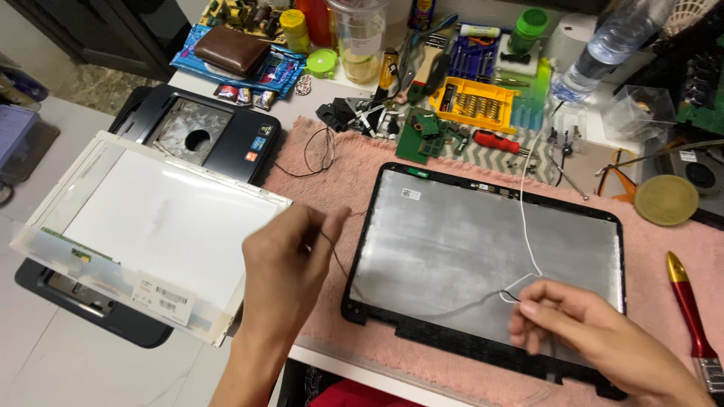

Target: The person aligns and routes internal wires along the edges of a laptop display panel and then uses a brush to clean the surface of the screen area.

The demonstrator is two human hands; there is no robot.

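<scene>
Thin dark wire (pixel 337 256) is pinched in the left hand (pixel 290 260) fingertips, just left of the laptop lid shell (pixel 483 241). The right hand (pixel 581 324) fingers pinch the white cable (pixel 526 218) over the shell's lower edge. Best kept slack, drawn gently, I judge, avoiding snags on the pink mat (pixel 347 162).

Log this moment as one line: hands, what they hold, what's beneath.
left hand: pinching thin dark wire | right hand: pinching white cable | under: laptop lid shell on pink mat | left: detached screen panel
</scene>
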